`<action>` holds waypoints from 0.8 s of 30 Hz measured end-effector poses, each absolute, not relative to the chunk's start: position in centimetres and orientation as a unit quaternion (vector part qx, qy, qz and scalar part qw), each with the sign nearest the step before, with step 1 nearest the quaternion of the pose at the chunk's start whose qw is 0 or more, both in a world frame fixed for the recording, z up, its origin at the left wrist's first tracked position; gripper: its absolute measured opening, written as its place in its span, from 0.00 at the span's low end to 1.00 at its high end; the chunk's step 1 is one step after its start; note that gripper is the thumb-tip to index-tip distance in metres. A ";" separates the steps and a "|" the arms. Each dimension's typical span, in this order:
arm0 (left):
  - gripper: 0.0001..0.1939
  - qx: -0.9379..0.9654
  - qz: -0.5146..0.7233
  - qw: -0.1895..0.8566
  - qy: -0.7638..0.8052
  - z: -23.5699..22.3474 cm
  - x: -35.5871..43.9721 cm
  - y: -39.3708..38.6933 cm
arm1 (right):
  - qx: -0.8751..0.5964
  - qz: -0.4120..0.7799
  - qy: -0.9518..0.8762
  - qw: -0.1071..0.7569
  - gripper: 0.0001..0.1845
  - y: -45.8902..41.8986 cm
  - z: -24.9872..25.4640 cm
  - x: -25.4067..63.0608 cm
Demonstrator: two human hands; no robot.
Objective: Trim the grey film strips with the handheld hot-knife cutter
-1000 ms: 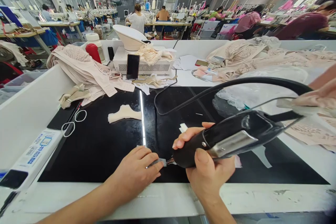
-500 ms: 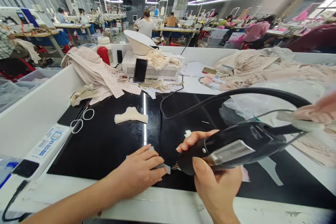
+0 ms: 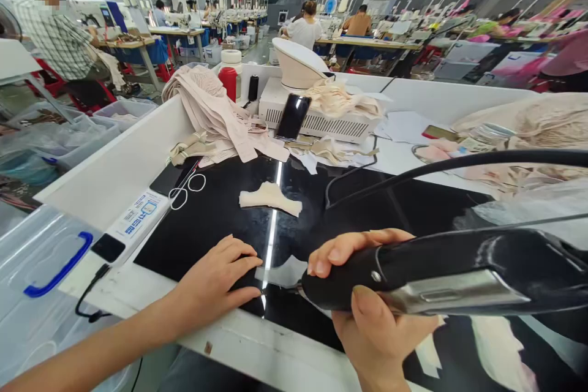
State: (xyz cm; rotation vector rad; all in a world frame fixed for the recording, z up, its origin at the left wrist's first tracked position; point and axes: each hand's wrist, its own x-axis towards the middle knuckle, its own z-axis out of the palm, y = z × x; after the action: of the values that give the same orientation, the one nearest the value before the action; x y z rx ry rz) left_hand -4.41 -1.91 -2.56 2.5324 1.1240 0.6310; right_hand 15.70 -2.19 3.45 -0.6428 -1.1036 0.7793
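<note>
My right hand (image 3: 376,306) is wrapped round a black corded handheld power tool (image 3: 441,269) with a silver lever along its side. Its thin metal tip points left, at a translucent grey fabric piece (image 3: 287,271) lying on the black work surface (image 3: 220,226). Palm down on that surface, my left hand (image 3: 220,278) has its fingers stretched out, fingertips by the piece's left edge; whether they press on it I cannot tell. Beyond both hands lies a cream shaped pad (image 3: 270,198). Cream and pale scraps (image 3: 500,349) are partly hidden below the tool.
Beige fabric strips (image 3: 215,110) are heaped at the back left. A phone (image 3: 293,116) leans against a white vented box (image 3: 316,119). At left lie white cord loops (image 3: 186,190) and a labelled white box (image 3: 140,214). A thick black cable (image 3: 459,162) arches at right; people sew beyond.
The view has swung left. My left hand has slid away from the tool tip, uncovering more of the grey piece. Another person's hand by the cable at right is out of view now.
</note>
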 end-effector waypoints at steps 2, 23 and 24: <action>0.16 0.872 0.233 0.160 0.399 -2.8 -3.9 -1.7 | -0.285 0.357 -0.501 0.735 0.20 -1.7 3.4 15.0; 0.06 0.841 0.252 0.263 0.399 -2.7 -3.8 -1.1 | -0.256 0.375 -0.493 0.742 0.19 -0.5 2.3 12.8; 0.06 0.838 0.257 0.270 0.399 -2.6 -3.8 -1.2 | -0.258 0.376 -0.490 0.742 0.19 -0.5 2.4 12.7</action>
State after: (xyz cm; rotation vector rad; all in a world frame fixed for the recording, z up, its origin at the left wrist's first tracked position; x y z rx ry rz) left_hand -3.82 -1.18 -2.62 2.2569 1.0758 0.6916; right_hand 12.69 -0.51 2.41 -0.5662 -1.0748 0.8245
